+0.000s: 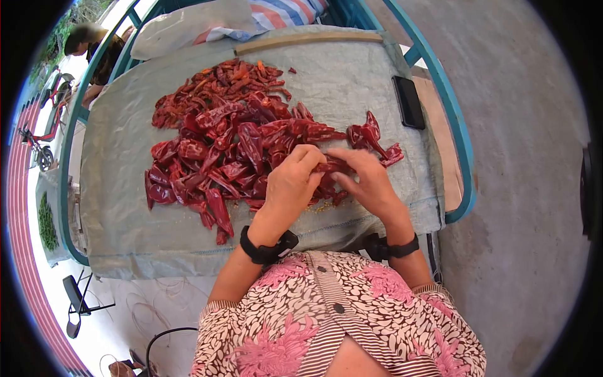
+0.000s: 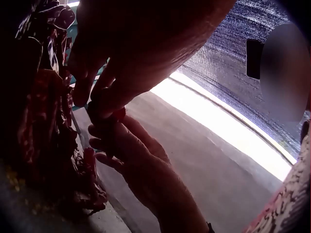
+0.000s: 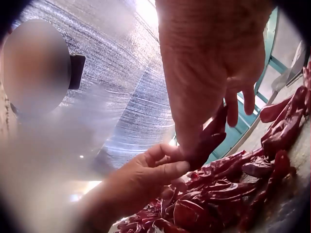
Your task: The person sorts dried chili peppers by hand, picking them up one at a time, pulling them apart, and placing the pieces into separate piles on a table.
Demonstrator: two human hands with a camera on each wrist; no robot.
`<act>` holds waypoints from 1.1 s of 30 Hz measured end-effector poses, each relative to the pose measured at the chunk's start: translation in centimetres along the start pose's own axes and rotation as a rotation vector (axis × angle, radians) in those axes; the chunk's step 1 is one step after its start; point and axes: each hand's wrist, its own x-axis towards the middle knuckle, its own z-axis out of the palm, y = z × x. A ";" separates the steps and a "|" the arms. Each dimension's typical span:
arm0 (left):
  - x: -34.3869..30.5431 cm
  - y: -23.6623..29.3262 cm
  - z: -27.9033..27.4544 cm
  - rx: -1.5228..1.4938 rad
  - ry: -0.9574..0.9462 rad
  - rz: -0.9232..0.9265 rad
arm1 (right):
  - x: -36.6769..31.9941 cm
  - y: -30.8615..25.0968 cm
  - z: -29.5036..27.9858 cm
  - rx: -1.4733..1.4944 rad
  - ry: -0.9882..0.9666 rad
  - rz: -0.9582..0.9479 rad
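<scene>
Both hands meet over the near right side of a heap of glossy dried red chili peppers (image 1: 217, 147). Between them is one dark red chili pepper (image 3: 211, 141). My left hand (image 1: 292, 182) pinches it with thumb and fingers, seen from the side in the right wrist view. From the other side, my right hand (image 1: 370, 182) grips the same pepper between thumb and forefinger, while its other fingers extend past it. In the left wrist view the pepper is mostly hidden in shadow behind the fingers. Loose chili peppers (image 1: 367, 133) lie just beyond the right hand.
A pile of smaller, shrivelled red pieces (image 1: 213, 85) lies behind the heap on a grey-green woven sheet (image 1: 119, 188). A phone (image 1: 408, 102) rests at the right, inside the teal metal rail (image 1: 461, 144). A wooden strip (image 1: 308, 41) and a striped sack (image 1: 282, 12) lie at the back. Another person (image 1: 103, 53) is at far left.
</scene>
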 end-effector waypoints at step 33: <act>-1.0 -0.5 0.4 -0.022 0.165 -0.134 | 1.6 2.3 0.4 -0.115 0.045 -0.090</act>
